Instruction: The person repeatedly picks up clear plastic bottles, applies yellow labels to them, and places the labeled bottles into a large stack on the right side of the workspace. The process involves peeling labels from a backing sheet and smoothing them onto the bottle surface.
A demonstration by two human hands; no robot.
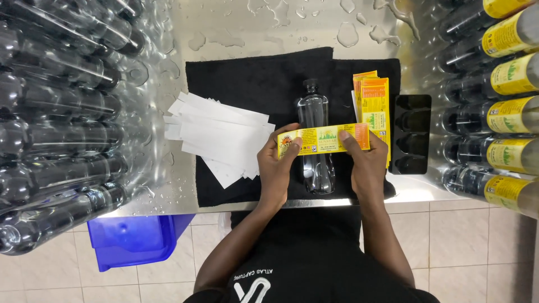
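Both hands pinch one yellow label [324,139] stretched flat between them — left hand [279,163] on its left end, right hand [366,160] on its right, each grip closed on the strip. The label's long axis runs left-right, crossing a single clear bottle [314,140] that lies directly beneath on the black towel [252,84], neck pointing away — equally near both hands. A stack of labels [373,95] lies right; white backing strips [216,134] pile left on the wet desk [281,22].

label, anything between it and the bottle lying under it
Nothing visible does. The yellow label is held stretched by the left hand and right hand directly over the clear bottle on the black towel.
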